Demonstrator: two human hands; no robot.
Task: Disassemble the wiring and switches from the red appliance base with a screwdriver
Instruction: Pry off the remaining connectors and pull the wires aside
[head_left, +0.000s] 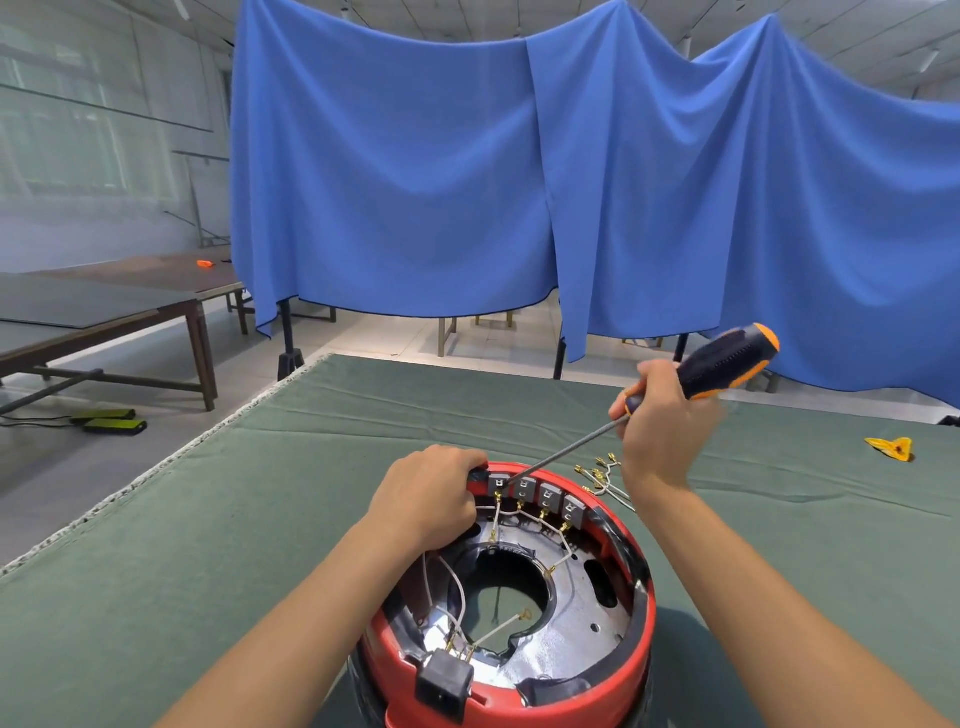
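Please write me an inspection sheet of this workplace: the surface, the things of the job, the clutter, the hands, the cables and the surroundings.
Surface: green cloth covers the table, creased.
Job's things: red base stands open; four grey switches in a row at its far rim; black socket at the near rim.
Clutter: yellow piece at far right on the cloth.
Hands: left hand grips the base rim; right hand holds the screwdriver, tip at the switches.
Cables: white wires inside the base; a loose bundle beside it.
Surroundings: blue curtain; brown tables at left.
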